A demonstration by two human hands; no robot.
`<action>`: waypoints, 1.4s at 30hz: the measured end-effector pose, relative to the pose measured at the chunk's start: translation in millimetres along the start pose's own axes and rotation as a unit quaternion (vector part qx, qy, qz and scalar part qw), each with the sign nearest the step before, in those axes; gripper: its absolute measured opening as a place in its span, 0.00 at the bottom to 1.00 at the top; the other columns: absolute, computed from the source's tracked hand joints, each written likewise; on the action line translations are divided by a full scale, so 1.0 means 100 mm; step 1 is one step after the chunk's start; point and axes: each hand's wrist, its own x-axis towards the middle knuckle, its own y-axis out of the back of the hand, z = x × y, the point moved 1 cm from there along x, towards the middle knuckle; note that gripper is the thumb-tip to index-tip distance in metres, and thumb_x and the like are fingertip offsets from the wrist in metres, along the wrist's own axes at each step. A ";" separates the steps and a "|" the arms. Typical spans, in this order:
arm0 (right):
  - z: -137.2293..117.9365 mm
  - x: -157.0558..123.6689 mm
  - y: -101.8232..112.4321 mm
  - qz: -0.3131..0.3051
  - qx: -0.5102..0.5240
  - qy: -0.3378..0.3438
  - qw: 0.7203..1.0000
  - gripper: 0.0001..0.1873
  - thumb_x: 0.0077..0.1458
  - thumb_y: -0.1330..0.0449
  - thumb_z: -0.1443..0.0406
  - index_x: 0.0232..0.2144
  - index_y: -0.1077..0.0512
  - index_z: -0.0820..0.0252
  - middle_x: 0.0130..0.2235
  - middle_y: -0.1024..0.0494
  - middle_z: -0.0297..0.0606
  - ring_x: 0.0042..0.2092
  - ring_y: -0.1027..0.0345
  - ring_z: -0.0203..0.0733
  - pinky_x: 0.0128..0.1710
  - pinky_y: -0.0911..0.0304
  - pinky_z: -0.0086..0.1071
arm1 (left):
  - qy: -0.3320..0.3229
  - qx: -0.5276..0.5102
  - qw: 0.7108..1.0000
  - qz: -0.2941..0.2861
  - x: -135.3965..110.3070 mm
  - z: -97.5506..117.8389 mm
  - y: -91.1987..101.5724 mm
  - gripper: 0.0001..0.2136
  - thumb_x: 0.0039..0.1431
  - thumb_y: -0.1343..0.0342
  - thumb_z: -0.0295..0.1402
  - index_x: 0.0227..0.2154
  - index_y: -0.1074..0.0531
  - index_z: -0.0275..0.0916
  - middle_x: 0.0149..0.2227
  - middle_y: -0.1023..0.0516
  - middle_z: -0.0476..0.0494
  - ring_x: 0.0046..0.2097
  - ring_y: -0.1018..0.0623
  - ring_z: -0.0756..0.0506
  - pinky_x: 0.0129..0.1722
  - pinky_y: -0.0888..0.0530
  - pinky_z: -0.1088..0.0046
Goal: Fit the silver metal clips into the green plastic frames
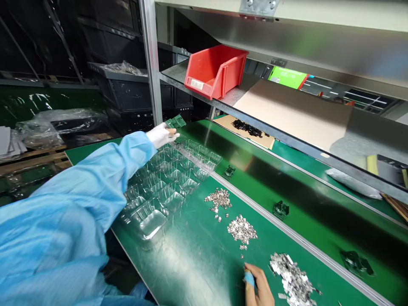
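Note:
My left hand (162, 134), in a white glove below a light-blue sleeve, reaches far out and pinches the far edge of a clear plastic blister tray (165, 187) with several empty pockets lying on the green table. A small clear tray piece (176, 122) shows just past its fingers. My right hand (259, 285), bare with a blue finger cot, rests near the front edge with fingers curled, next to a heap of small shiny metal parts (293, 280). Two more heaps of metal parts (242, 229) (218, 199) lie further up the table.
A metal rail (274, 225) separates the table from a green conveyor belt (318, 204) carrying dark small pieces (281, 208). Above it is a shelf with a red bin (214, 70) and cardboard sheet (293, 112). Black crates (127, 85) and plastic bags stand at left.

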 end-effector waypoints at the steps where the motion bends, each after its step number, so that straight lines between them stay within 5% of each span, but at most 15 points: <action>1: -0.06 0.02 0.00 -0.017 0.009 0.011 1.000 0.11 0.59 0.47 0.59 0.37 0.27 0.55 0.37 0.23 0.41 0.38 0.27 0.43 0.35 0.32 0.32 | 0.003 -0.046 0.999 -0.021 -0.22 0.05 -0.05 0.11 0.66 0.52 0.32 0.47 0.37 0.30 0.43 0.29 0.39 0.45 0.24 0.46 0.49 0.27 0.62; 5: -0.40 0.06 0.00 -0.097 0.067 0.045 0.992 0.11 0.59 0.48 0.64 0.43 0.29 0.53 0.40 0.23 0.40 0.41 0.27 0.42 0.40 0.30 0.34 | 0.052 -0.280 0.931 -0.228 -1.45 0.15 -0.41 0.21 0.50 0.35 0.42 0.42 0.31 0.34 0.40 0.25 0.38 0.47 0.23 0.37 0.51 0.28 0.57; 8: -0.61 0.02 -0.04 -0.178 0.151 0.021 0.972 0.28 0.59 0.48 0.62 0.61 0.46 0.53 0.56 0.32 0.47 0.48 0.29 0.43 0.45 0.29 0.37 | 0.073 -0.242 0.901 -0.352 -2.46 0.09 -0.86 0.35 0.42 0.31 0.41 0.54 0.36 0.39 0.48 0.25 0.36 0.49 0.25 0.36 0.52 0.29 0.56; 10: -0.69 -0.03 -0.06 -0.230 0.166 0.019 0.959 0.36 0.57 0.44 0.61 0.64 0.54 0.52 0.62 0.41 0.47 0.56 0.35 0.45 0.51 0.32 0.39 | 0.072 -0.212 0.890 -0.397 -2.98 0.02 -1.21 0.37 0.42 0.32 0.42 0.56 0.39 0.38 0.54 0.29 0.34 0.53 0.28 0.35 0.54 0.31 0.57; 13: -0.70 -0.07 -0.04 -0.241 0.116 0.028 0.963 0.33 0.55 0.43 0.63 0.62 0.47 0.53 0.59 0.39 0.45 0.60 0.41 0.47 0.58 0.39 0.43 | 0.023 -0.186 0.883 -0.431 -3.36 -0.08 -1.62 0.37 0.47 0.37 0.43 0.59 0.42 0.36 0.53 0.29 0.35 0.53 0.28 0.37 0.53 0.30 0.59; 17: -0.60 -0.03 0.04 -0.245 0.016 0.043 0.968 0.34 0.52 0.42 0.66 0.61 0.45 0.56 0.57 0.36 0.46 0.58 0.40 0.48 0.58 0.40 0.45 | -0.072 0.047 0.885 -0.458 -3.05 -0.09 -1.75 0.20 0.55 0.45 0.38 0.51 0.31 0.39 0.42 0.22 0.44 0.43 0.24 0.42 0.44 0.27 0.67; 20: -0.57 0.01 0.05 -0.292 -0.058 0.065 0.952 0.35 0.50 0.42 0.69 0.61 0.43 0.56 0.57 0.36 0.46 0.58 0.41 0.51 0.57 0.39 0.47 | -0.110 0.279 0.899 -0.319 -2.54 -0.05 -1.74 0.12 0.60 0.53 0.32 0.40 0.25 0.41 0.41 0.23 0.45 0.43 0.25 0.44 0.44 0.29 0.70; 22: -0.58 0.01 0.05 -0.307 -0.069 0.080 0.946 0.36 0.49 0.42 0.69 0.61 0.43 0.55 0.59 0.37 0.45 0.59 0.42 0.52 0.57 0.39 0.48 | -0.116 0.335 0.895 -0.272 -2.28 -0.04 -1.82 0.13 0.62 0.55 0.32 0.40 0.25 0.40 0.42 0.24 0.42 0.45 0.26 0.43 0.44 0.30 0.68; 25: -0.56 0.01 0.09 -0.273 -0.037 0.088 0.957 0.35 0.52 0.42 0.66 0.61 0.44 0.55 0.61 0.38 0.45 0.60 0.43 0.52 0.58 0.40 0.48 | -0.124 0.358 0.888 -0.259 -2.08 -0.06 -2.05 0.13 0.60 0.54 0.30 0.43 0.26 0.40 0.44 0.26 0.40 0.47 0.27 0.41 0.44 0.31 0.67; 29: -0.43 0.02 0.17 -0.179 0.006 0.019 0.984 0.25 0.57 0.47 0.66 0.57 0.39 0.56 0.55 0.32 0.47 0.50 0.32 0.46 0.50 0.33 0.43 | -0.149 0.377 0.876 -0.263 -1.96 -0.06 -2.33 0.12 0.60 0.52 0.30 0.41 0.24 0.41 0.44 0.27 0.39 0.48 0.28 0.40 0.45 0.32 0.66; 34: -0.35 0.02 0.15 -0.172 0.020 -0.013 0.985 0.22 0.58 0.48 0.67 0.55 0.36 0.57 0.52 0.31 0.46 0.44 0.29 0.42 0.45 0.31 0.39 | -0.176 0.384 0.855 -0.299 -1.80 0.00 -2.57 0.12 0.57 0.50 0.28 0.40 0.23 0.41 0.43 0.26 0.39 0.46 0.27 0.40 0.44 0.31 0.66; 42: -0.37 0.00 0.14 -0.171 0.026 -0.016 0.985 0.21 0.57 0.48 0.69 0.54 0.36 0.57 0.52 0.31 0.46 0.43 0.29 0.41 0.44 0.30 0.38 | -0.190 0.393 0.851 -0.294 -1.69 -0.02 -2.53 0.12 0.61 0.52 0.35 0.37 0.23 0.40 0.40 0.25 0.40 0.44 0.27 0.43 0.41 0.31 0.70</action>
